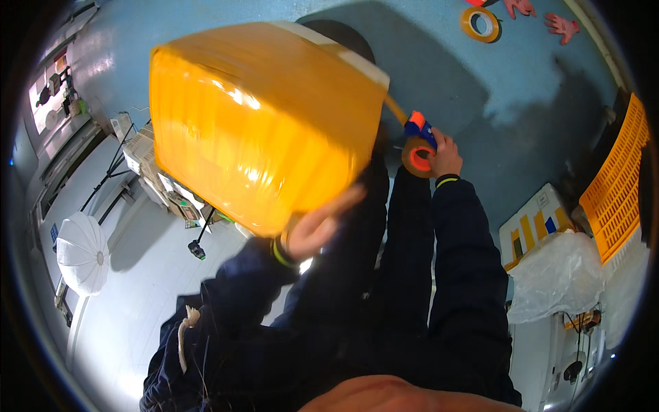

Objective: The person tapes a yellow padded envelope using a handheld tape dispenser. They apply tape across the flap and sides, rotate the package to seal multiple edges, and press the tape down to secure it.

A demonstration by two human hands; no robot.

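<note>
A large box (268, 130) covered in shiny yellow-orange tape stands tilted in front of me, with a white strip showing along its far right side. My left hand (317, 225) is at the box's near lower edge, fingers stretched out and smeared by motion; whether it presses on the box I cannot tell. To the right of the box, my right hand (446, 156) is closed around a blue and orange tape dispenser (420, 130). It carries a tape roll (414, 158) with an orange hub. A tape strip (395, 108) runs from the dispenser to the box's right edge.
Another tape roll (480, 25) and pink gloves (561, 27) lie on the blue floor at the far right. A yellow plastic crate (618, 182), a taped white box (535, 223) and a clear plastic bag (559, 275) are at right. A white umbrella light (82, 253) stands left.
</note>
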